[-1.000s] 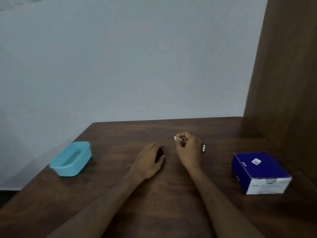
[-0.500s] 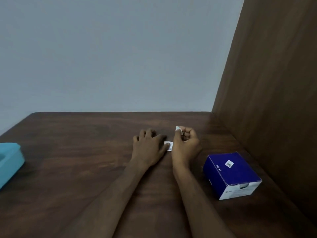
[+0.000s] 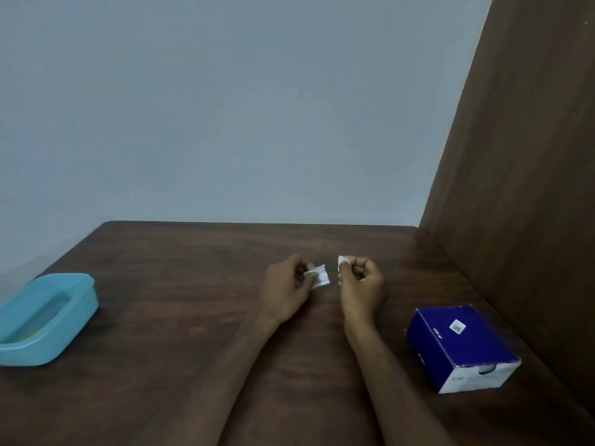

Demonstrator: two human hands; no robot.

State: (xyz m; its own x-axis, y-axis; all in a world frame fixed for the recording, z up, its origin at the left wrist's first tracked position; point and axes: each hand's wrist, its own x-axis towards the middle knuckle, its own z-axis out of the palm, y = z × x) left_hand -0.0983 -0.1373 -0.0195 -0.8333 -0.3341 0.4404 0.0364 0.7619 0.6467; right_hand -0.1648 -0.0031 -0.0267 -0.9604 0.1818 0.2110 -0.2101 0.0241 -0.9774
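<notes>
Over middle of table (image 3: pixel 180 300): both hands close tog., small gap between, forearms low over the wood. First, left hand (image 3: pixel 285 292) – fingers curled, thumb & fingertips pinching small white packet (image 3: pixel 321 277) by its left edge; packet sticking out to the right, tilted. Then right hand (image 3: pixel 362 286) – fingers curled in, thumb & forefinger clamped on tiny white scrap (image 3: pixel 341 262), held upright just beside the packet but apart from it. Too small to tell any print on either. Far left, near table edge: light blue plastic tub (image 3: pixel 48 320). Far right, by brown wood panel (image 3: pixel 515 188): dark blue cardboard box (image 3: pixel 460 342) w/ white end & small white label on top, well apart from hands. Behind all: plain grey wall (image 3: pixel 241 107).
</notes>
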